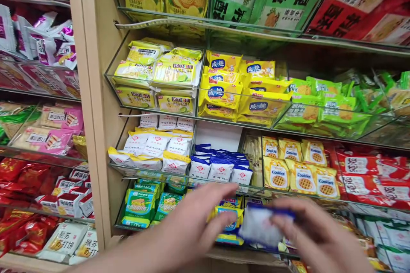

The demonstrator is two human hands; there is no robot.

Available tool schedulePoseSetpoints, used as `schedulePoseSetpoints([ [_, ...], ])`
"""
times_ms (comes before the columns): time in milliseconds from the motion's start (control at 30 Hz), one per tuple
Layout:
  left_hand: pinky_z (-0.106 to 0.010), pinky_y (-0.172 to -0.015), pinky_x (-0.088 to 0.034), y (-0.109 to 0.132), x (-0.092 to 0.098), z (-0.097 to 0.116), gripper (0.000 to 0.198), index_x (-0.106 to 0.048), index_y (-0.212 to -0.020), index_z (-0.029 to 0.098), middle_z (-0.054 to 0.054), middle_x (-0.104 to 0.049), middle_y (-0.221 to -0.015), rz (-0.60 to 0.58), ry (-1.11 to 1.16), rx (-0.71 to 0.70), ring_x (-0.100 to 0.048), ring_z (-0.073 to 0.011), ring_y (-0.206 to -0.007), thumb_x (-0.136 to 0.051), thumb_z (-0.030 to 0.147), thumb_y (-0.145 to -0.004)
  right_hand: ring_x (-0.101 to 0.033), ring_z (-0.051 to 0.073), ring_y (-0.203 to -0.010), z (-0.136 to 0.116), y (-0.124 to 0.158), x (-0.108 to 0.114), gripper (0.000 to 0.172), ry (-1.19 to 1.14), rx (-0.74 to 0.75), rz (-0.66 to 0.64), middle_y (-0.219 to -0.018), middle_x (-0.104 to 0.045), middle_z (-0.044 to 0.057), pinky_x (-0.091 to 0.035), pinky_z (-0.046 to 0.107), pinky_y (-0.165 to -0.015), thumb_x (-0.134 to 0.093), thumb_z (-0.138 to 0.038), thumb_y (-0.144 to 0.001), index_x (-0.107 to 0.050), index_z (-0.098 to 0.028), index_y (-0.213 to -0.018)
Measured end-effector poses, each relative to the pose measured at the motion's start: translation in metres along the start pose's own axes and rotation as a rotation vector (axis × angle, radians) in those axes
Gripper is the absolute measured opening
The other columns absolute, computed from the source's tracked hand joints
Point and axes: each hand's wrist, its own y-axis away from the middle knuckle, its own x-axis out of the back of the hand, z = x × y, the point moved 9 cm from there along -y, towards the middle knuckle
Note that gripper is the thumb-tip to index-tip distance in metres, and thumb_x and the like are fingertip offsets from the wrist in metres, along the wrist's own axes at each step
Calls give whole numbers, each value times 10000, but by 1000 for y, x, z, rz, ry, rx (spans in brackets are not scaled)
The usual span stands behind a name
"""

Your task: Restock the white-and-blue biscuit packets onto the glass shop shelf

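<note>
My right hand pinches a small white packet with a blue edge, blurred by motion, in front of the lower shelf. My left hand reaches in beside it with fingers stretched toward the packet, thumb close to its left edge and holding nothing. Just above sits a clear bin of matching blue and white packets. Left of that bin lie white and yellow packets.
Clear acrylic shelf bins hold yellow biscuit packs, green packs, yellow Cookies packs and red packs. A wooden upright divides this unit from shelves of pink and red snacks on the left.
</note>
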Motion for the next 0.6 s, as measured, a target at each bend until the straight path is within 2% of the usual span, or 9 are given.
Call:
schedulePoseSetpoints([
  [33, -334, -948, -378, -19, 14, 17, 335, -477, -1174, 201, -77, -559, -1173, 34, -171, -131, -483, -180, -1101, -452, 221, -841, -633, 136, -675, -13, -17, 21, 224, 63, 63, 80, -799, -673, 18, -496, 178, -561, -544, -414, -738, -605, -231, -851],
  [67, -344, -972, -351, -38, 22, 24, 327, -483, -1167, 169, -97, -517, -1221, 34, -336, -194, -436, -186, -1149, -430, 196, -844, -623, 138, -649, -26, -33, 40, 219, 123, 129, 191, -769, -661, 22, -488, 194, -541, -546, -403, -742, -591, -219, -852],
  [133, -372, -945, -365, -72, 24, 10, 340, -488, -1154, 123, -136, -499, -1230, -68, -663, -84, -427, -229, -1154, -465, 208, -825, -605, 144, -629, -45, -61, 52, 173, 219, 229, 272, -743, -643, 24, -470, 229, -543, -537, -347, -762, -567, -203, -853],
  [200, -407, -854, -418, -91, 20, -8, 299, -571, -1039, 106, -148, -604, -1058, -168, -775, 6, -521, -279, -1031, -543, 237, -772, -595, 143, -633, -50, -83, 36, 98, 317, 263, 187, -738, -641, 19, -450, 244, -563, -512, -266, -784, -553, -196, -841],
  [300, -387, -731, -460, -98, 10, -25, 181, -647, -848, 126, -120, -674, -813, -277, -799, 67, -616, -275, -821, -558, 248, -747, -587, 132, -647, -42, -98, -6, 91, 614, 291, -28, -727, -645, 0, -408, 223, -556, -448, -184, -819, -536, -198, -832],
  [367, -342, -671, -469, -97, 7, -29, 165, -655, -820, 142, -110, -681, -787, -326, -802, 96, -633, -256, -768, -547, 242, -746, -573, 123, -633, -36, -98, -27, 118, 799, 342, -107, -701, -634, -8, -371, 210, -529, -416, -152, -829, -523, -196, -808],
  [433, -299, -633, -465, -97, 8, -30, 168, -650, -844, 163, -96, -685, -816, -353, -792, 112, -636, -241, -771, -558, 238, -726, -554, 123, -596, -33, -95, -38, 127, 888, 380, -149, -671, -617, -5, -325, 216, -492, -418, -110, -810, -514, -189, -780],
  [600, -242, -613, -447, -104, 5, -30, 188, -619, -887, 195, -52, -681, -868, -345, -760, 115, -629, -193, -794, -478, 197, -763, -542, 208, -726, -35, -91, -47, 235, 1045, 409, -162, -658, -609, 55, -219, 269, -473, -422, 42, -699, -533, -165, -699],
])
